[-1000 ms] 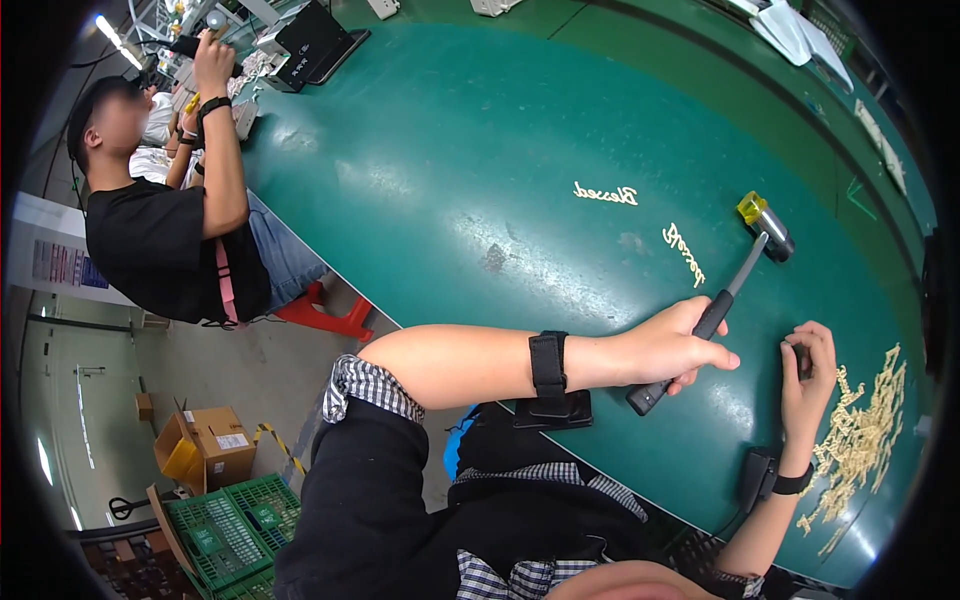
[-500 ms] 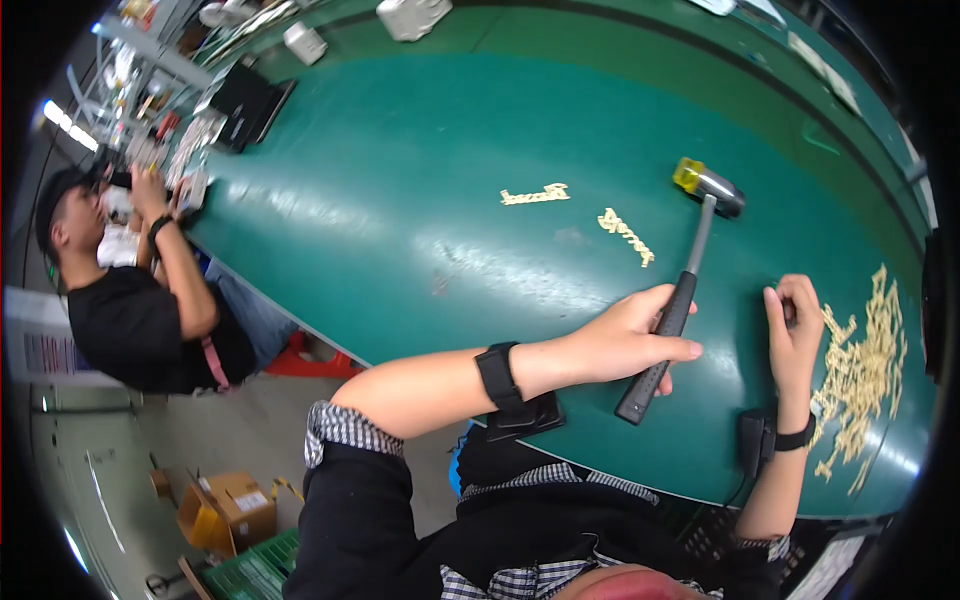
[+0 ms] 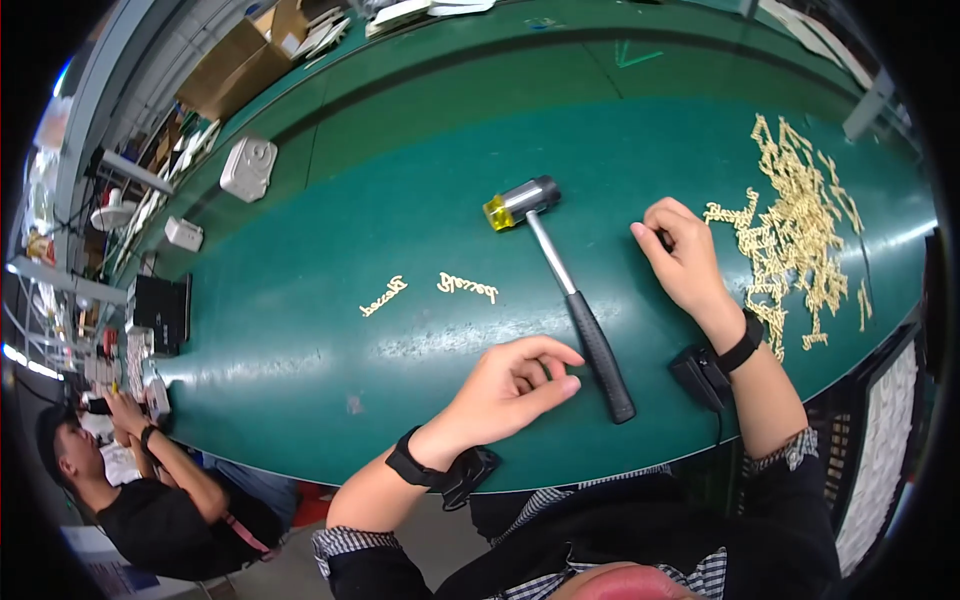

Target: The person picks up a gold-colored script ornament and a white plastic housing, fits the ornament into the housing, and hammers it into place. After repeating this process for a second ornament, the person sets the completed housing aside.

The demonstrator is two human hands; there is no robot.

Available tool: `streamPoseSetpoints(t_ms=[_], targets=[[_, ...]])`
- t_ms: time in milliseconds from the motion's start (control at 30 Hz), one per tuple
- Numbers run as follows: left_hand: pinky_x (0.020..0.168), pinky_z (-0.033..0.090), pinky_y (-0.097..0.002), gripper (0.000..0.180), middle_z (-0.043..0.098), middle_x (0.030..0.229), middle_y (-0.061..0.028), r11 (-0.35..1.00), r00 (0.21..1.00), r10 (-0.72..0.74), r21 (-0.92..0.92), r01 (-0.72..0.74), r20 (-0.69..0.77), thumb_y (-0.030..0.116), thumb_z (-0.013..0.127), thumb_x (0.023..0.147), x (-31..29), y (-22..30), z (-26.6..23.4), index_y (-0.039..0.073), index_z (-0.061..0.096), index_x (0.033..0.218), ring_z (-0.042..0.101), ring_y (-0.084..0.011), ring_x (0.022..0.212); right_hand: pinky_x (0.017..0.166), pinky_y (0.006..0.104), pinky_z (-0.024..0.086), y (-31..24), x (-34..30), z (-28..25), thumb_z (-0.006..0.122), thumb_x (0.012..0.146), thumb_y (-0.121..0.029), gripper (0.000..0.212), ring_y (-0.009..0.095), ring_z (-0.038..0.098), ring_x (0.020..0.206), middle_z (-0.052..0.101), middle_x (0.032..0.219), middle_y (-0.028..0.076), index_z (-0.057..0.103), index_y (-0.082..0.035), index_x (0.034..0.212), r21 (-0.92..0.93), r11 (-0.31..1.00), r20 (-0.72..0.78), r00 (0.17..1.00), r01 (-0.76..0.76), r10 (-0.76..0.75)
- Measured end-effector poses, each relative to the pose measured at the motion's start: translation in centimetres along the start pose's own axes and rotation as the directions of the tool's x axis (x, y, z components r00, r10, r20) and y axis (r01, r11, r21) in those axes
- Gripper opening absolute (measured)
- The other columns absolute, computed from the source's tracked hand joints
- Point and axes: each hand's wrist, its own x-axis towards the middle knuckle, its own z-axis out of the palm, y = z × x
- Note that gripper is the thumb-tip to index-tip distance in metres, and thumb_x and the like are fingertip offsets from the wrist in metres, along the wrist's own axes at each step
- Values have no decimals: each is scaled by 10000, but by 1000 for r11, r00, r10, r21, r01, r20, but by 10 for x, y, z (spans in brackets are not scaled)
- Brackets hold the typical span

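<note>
A two-faced mallet (image 3: 570,280) lies on the green tabletop, its yellow and dark head away from me and its black ribbed grip toward me. Just left of that grip is my left hand (image 3: 510,392), fingers loosely bent and thumb apart, with nothing in it. My right hand (image 3: 685,258) rests right of the mallet, fingers curled in toward the thumb; what they enclose, if anything, is hidden. Beside it spreads a heap of pale script-lettering cutouts (image 3: 795,220). Two single cutouts lie left of the mallet, a left one (image 3: 385,296) and a right one (image 3: 467,287).
Small black devices lie by my wrists, one on the right (image 3: 700,377) and one on the left (image 3: 468,476). White housings (image 3: 248,168), a cardboard box (image 3: 240,75) and a black box (image 3: 158,313) stand at the far left. Another person (image 3: 170,500) sits at the left edge.
My left hand has let go of the mallet, which now lies on the table. The whole view has turned, so the cutouts and the heap appear elsewhere in the picture.
</note>
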Motion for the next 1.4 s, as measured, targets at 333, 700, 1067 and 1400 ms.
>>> streamPoseSetpoints(t_ms=[333, 700, 1067, 1400], targets=[[536, 431, -172, 192, 574, 792, 2, 994, 873, 65, 110, -14, -483, 71, 630, 849, -33, 13, -39, -22, 592, 1013, 536, -37, 607, 509, 257, 352, -5, 2, -3, 494, 926, -142, 182, 112, 437, 556, 516, 710, 53, 534, -3, 816, 216, 970, 126, 988, -113, 87], [488, 416, -188, 167, 579, 800, -9, 947, 682, 102, 279, 156, -724, 120, 629, 865, -96, 32, -120, -4, 602, 974, 528, -47, 559, 810, 362, 447, -13, 180, -11, 489, 924, -376, 591, 298, 495, 985, 379, 1274, 208, 257, -63, 1368, 828, 101, 463, 773, -552, 433], [729, 507, -356, 424, 640, 887, -169, 568, 362, 538, 645, 511, -761, 280, 697, 768, -95, 30, -299, -26, 585, 1039, 633, -262, 811, 1098, 453, 207, -66, 94, -24, 618, 847, -246, 587, 307, 295, 1341, 350, 1428, 124, 387, -68, 1357, 91, 996, 341, 940, -13, -19], [990, 389, -425, 652, 472, 1287, -289, 433, 330, 571, 617, 657, -752, 342, 589, 865, -32, -16, -530, -58, 367, 1330, 477, -409, 1182, 996, 418, 369, -57, -77, -127, 651, 812, -172, 557, 382, 416, 1190, 385, 1353, 186, 415, -52, 1302, -616, 727, -45, 935, -303, 351]])
